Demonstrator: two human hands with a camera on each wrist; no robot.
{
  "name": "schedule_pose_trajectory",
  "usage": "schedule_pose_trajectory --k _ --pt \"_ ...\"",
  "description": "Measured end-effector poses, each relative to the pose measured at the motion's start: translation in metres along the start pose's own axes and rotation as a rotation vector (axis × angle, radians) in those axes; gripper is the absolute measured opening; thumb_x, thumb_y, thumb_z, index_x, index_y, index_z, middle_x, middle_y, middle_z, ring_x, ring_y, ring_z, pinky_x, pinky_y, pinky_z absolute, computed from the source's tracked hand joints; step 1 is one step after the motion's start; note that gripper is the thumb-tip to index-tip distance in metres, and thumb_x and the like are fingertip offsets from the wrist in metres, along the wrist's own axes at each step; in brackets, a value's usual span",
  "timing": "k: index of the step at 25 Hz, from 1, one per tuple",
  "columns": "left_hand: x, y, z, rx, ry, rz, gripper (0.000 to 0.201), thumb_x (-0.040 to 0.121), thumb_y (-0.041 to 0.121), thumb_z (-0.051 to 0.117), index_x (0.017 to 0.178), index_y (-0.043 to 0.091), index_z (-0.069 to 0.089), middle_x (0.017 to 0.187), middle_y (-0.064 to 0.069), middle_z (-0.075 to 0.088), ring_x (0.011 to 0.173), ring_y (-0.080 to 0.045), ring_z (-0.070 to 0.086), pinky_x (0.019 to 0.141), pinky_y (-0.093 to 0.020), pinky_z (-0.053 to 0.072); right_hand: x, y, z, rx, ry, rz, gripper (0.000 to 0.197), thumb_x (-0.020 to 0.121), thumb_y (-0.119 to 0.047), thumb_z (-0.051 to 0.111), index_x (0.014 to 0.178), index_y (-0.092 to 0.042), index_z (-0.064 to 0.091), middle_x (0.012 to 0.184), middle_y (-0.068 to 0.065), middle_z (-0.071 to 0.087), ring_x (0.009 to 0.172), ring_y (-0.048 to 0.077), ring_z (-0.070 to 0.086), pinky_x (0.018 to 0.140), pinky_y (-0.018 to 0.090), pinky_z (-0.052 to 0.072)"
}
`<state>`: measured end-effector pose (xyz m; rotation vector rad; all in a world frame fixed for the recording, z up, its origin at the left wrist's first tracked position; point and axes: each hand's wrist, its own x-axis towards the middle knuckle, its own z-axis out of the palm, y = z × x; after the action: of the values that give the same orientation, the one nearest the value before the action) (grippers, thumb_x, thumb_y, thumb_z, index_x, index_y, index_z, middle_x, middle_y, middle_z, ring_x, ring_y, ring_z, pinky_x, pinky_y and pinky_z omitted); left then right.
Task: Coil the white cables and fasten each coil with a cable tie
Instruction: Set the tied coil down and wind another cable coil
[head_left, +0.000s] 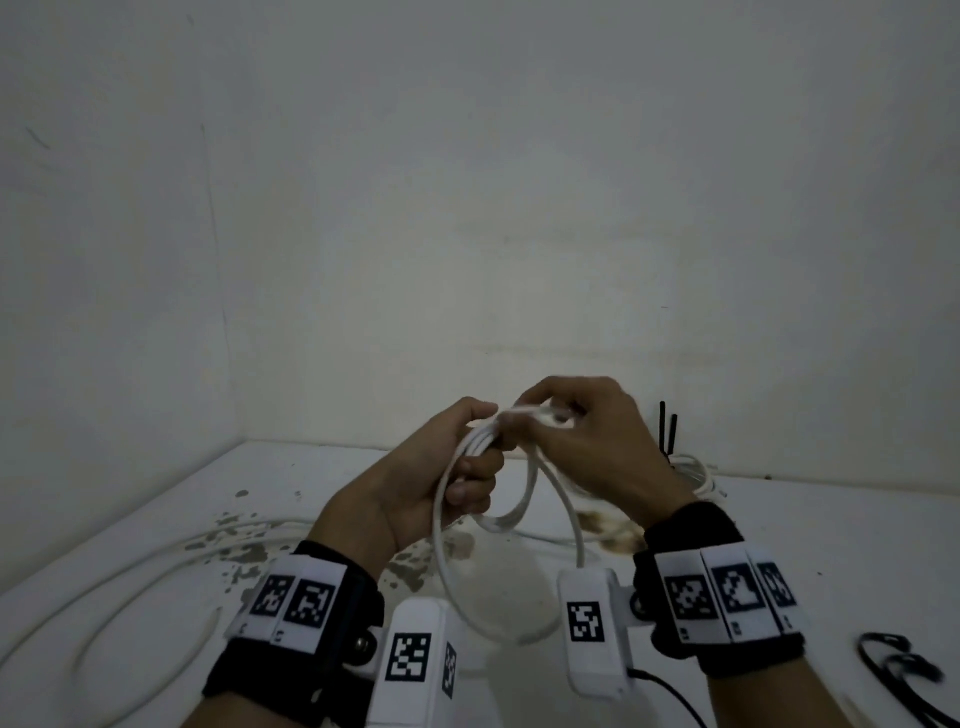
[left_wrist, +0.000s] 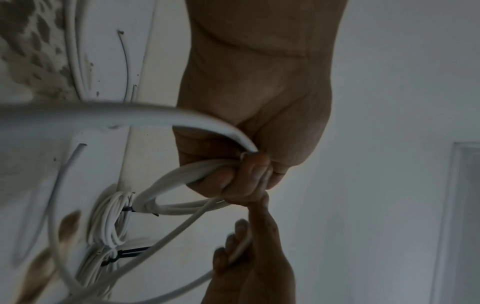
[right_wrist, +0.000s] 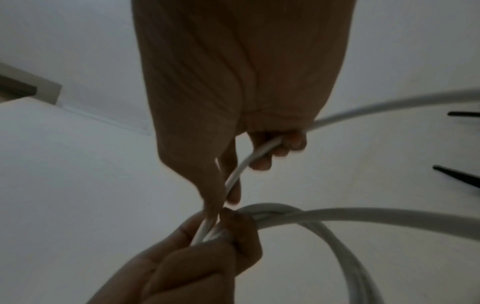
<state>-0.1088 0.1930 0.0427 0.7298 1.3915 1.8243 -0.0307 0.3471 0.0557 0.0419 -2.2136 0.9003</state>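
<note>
My left hand (head_left: 467, 467) grips a bundle of white cable loops (head_left: 441, 545) held above the table; the loops hang down toward me. My right hand (head_left: 566, 415) meets it at the top and holds one strand of the same white cable (right_wrist: 249, 160) between curled fingers and thumb, laying it against the bundle. The left wrist view has the left hand's fingers (left_wrist: 249, 174) wrapped round the gathered loops (left_wrist: 182, 174). In the right wrist view the strand runs from the right hand down into the left hand (right_wrist: 207, 246).
Two tied white coils (left_wrist: 111, 218) with black ties lie on the white table (head_left: 831, 545) at the right, behind my right wrist. Black cable ties (head_left: 667, 431) stick up by the wall. Loose white cable (head_left: 156, 582) trails at left. Black items (head_left: 898, 670) lie at lower right.
</note>
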Motion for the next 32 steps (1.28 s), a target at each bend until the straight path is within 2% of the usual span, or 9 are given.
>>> schedule_pose_trajectory --k 3,8,11,14,17,21,26,30,32 --pt "-0.003 0.0 -0.005 0.041 0.013 0.012 0.046 0.097 0.052 0.043 0.077 0.012 0.054 0.046 0.006 0.022 0.031 -0.007 0.019 0.035 -0.02 0.025 0.006 0.005 -0.005 0.099 0.335 0.202 0.02 0.08 -0.039 0.079 0.07 -0.024 0.069 0.06 -0.007 0.062 0.057 0.011 0.057 0.053 0.022 0.039" --pt "-0.004 -0.001 -0.005 0.104 0.075 -0.012 0.046 0.094 0.055 0.047 0.075 0.014 0.051 0.048 0.007 0.02 0.033 -0.006 0.014 0.038 -0.02 0.017 0.006 0.024 -0.012 0.303 0.632 0.479 0.028 0.094 -0.038 0.063 0.082 -0.014 0.056 0.068 0.002 0.055 0.064 0.021 0.052 0.059 0.026 0.045" --pt "-0.001 -0.002 -0.005 0.089 0.155 -0.026 0.05 0.093 0.058 0.049 0.066 0.016 0.047 0.046 0.007 0.019 0.033 -0.008 0.012 0.04 -0.023 0.012 0.008 0.032 -0.012 0.342 0.538 0.538 0.028 0.097 -0.034 0.058 0.086 -0.008 0.055 0.069 0.004 0.053 0.061 0.02 0.05 0.065 0.042 0.055" --pt "-0.001 0.0 -0.01 0.055 0.24 -0.036 0.058 0.089 0.069 0.046 0.06 0.018 0.045 0.046 0.007 0.019 0.032 -0.008 0.012 0.04 -0.024 0.01 0.009 0.024 -0.011 0.371 0.449 0.465 0.027 0.097 -0.03 0.06 0.08 -0.009 0.054 0.056 -0.001 0.044 0.05 0.016 0.042 0.055 0.036 0.044" --pt "-0.001 0.001 -0.014 0.061 0.26 -0.065 0.062 0.09 0.071 0.04 0.058 0.018 0.044 0.047 0.006 0.018 0.032 -0.009 0.011 0.044 -0.026 0.006 0.016 0.022 -0.015 0.549 0.552 0.49 0.024 0.098 -0.03 0.06 0.082 -0.014 0.054 0.053 -0.003 0.038 0.043 0.013 0.035 0.047 0.028 0.034" --pt "0.003 -0.004 -0.012 0.179 0.278 -0.069 0.055 0.092 0.064 0.043 0.06 0.019 0.041 0.05 0.006 0.018 0.034 -0.009 0.01 0.048 -0.028 0.005 0.019 0.026 -0.027 0.566 0.743 0.512 0.022 0.096 -0.035 0.061 0.083 -0.019 0.055 0.065 0.004 0.048 0.053 0.02 0.044 0.053 0.03 0.042" --pt "0.001 -0.004 -0.006 0.237 0.258 -0.091 0.055 0.088 0.066 0.049 0.059 0.02 0.04 0.05 0.006 0.016 0.036 -0.01 0.01 0.045 -0.027 0.006 0.017 0.025 -0.033 0.673 0.803 0.543 0.02 0.098 -0.032 0.061 0.084 -0.018 0.054 0.063 0.003 0.042 0.048 0.017 0.038 0.036 0.018 0.035" --pt "-0.003 -0.002 -0.007 0.087 0.326 0.0 0.052 0.087 0.061 0.058 0.06 0.022 0.038 0.048 0.006 0.017 0.035 -0.01 0.011 0.04 -0.023 0.012 0.018 0.027 -0.031 0.671 0.59 0.46 0.009 0.094 -0.02 0.066 0.094 -0.018 0.056 0.066 0.003 0.047 0.041 0.009 0.045 0.05 0.028 0.043" --pt "-0.004 0.005 -0.013 -0.053 0.369 0.075 0.051 0.091 0.056 0.055 0.059 0.022 0.035 0.042 0.007 0.018 0.03 -0.008 0.013 0.035 -0.018 0.014 0.016 0.036 -0.03 0.632 0.382 0.43 0.024 0.089 -0.003 0.065 0.108 -0.014 0.054 0.071 0.008 0.055 0.041 0.006 0.052 0.056 0.032 0.047"
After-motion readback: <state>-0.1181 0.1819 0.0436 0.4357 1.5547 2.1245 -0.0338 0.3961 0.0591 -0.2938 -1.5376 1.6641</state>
